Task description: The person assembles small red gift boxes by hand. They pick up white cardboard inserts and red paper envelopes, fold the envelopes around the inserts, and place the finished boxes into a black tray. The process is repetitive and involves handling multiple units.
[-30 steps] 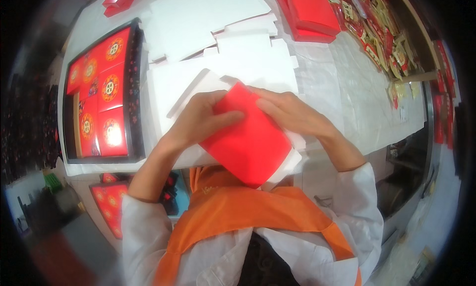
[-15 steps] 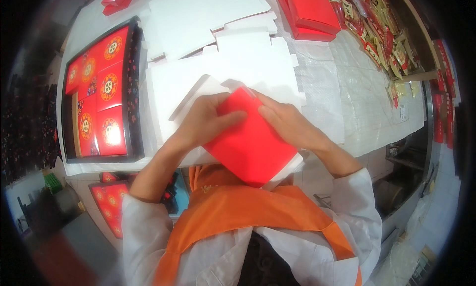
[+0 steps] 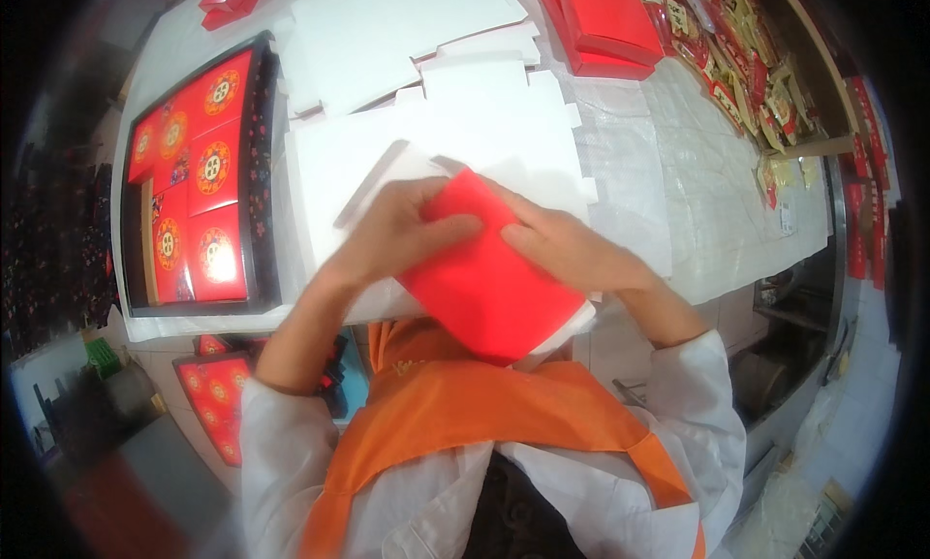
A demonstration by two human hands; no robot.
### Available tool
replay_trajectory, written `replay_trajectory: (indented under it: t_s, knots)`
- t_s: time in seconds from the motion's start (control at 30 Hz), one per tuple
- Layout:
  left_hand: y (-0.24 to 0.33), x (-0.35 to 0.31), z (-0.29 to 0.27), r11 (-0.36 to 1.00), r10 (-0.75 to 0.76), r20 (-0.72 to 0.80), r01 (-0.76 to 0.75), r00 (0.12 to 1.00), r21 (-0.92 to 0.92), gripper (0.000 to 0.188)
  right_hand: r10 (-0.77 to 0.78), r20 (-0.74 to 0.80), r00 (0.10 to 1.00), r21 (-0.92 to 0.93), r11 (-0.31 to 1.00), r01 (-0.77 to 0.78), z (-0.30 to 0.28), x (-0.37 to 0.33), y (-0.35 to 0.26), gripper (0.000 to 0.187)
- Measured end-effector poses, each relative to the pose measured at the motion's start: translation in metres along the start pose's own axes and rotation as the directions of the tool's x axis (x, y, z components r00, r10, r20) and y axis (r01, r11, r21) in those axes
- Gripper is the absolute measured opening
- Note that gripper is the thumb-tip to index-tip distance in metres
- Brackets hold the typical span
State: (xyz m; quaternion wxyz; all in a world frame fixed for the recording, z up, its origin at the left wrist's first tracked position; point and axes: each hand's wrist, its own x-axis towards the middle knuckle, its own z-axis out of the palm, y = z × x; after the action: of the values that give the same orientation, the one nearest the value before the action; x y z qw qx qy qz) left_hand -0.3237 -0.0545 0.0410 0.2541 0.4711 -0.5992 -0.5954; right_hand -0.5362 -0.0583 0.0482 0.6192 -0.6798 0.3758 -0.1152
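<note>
A partly folded box, red on its upper face with white flaps behind, is held tilted in front of my apron, its far corner over the table edge. My left hand grips its left side, thumb lying on the red face. At the far right edge my right hand is closed, thumb pressed on the red face and fingers along the far corner. A white flap sticks out beyond my left hand, and another shows at the near right edge. The fingers behind the box are hidden.
Overlapping flat white box blanks cover the table's middle. On the left stands a black-rimmed tray of red patterned boxes. Folded red boxes lie at the far right, beside a wooden crate of wrapped packets.
My right hand has shifted slightly, its thumb moving a little left and down over the far right edge. The box and my left hand stay nearly in place.
</note>
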Motion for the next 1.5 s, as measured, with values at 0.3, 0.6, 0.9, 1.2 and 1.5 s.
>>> replay_trajectory:
  t_s: [0.3,0.6,0.9,1.2,1.5]
  knots:
    - [0.045,0.032,-0.057,0.766,0.471,-0.314,-0.205,0.825,0.609,0.032,-0.142,-0.199,0.97,0.251,0.949,0.191,-0.003,0.002,0.011,0.053]
    - [0.01,-0.03,0.065,0.888,0.335,-0.402,-0.428,0.852,-0.166,0.029,-0.075,-0.706,0.704,0.357,0.821,0.445,0.014,0.054,0.006,0.048]
    - [-0.008,0.013,0.063,0.546,-0.166,-0.565,-0.402,0.808,-0.735,0.046,-0.288,-0.607,0.741,0.16,0.869,0.469,0.041,0.055,0.01,0.051]
    - [-0.018,0.015,0.062,0.636,-0.073,-0.62,-0.443,0.781,-0.632,0.047,-0.167,-0.613,0.772,0.328,0.835,0.441,0.046,0.057,0.013,0.05]
    - [-0.02,0.01,0.058,0.601,-0.057,-0.571,-0.428,0.819,-0.674,0.044,-0.119,-0.622,0.774,0.319,0.864,0.39,0.048,0.055,0.009,0.048]
